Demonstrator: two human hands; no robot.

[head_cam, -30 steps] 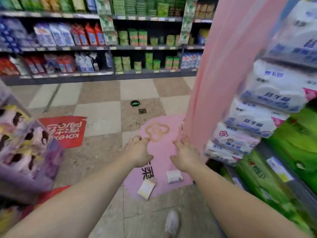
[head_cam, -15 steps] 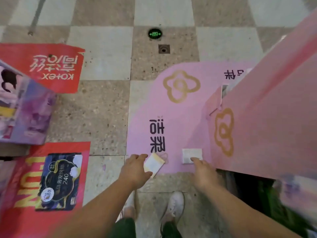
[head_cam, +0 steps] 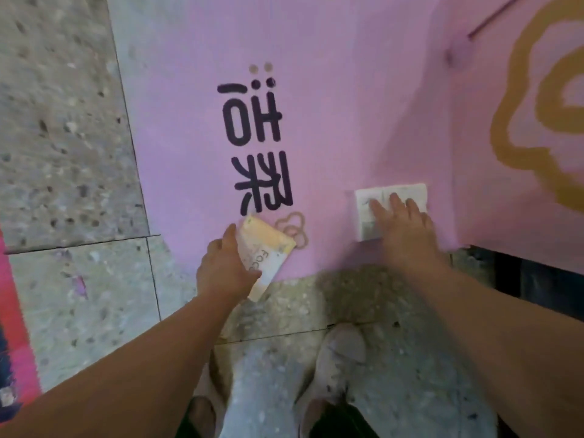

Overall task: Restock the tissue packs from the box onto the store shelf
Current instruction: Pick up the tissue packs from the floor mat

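Two small tissue packs lie on the floor in the head view. My left hand (head_cam: 226, 270) grips the orange-and-white pack (head_cam: 267, 251) by its left edge, its near end tilted over the pink sticker's border. My right hand (head_cam: 403, 226) lies on the white pack (head_cam: 373, 200) with straight fingers pressing its top. That white pack sits flat on the pink floor sticker (head_cam: 331, 121), close to the pink display base (head_cam: 518, 90). No box or shelf shows in this view.
Speckled stone floor tiles (head_cam: 69, 153) lie to the left. A red floor sticker (head_cam: 15, 311) shows at the left edge. My two white shoes (head_cam: 338, 355) stand just below the hands. A dark gap (head_cam: 537, 286) opens under the display base.
I have bent down, so the floor fills the view. My left hand has closed on the orange pack's edge, and my right hand has moved from the white pack's edge onto its top.
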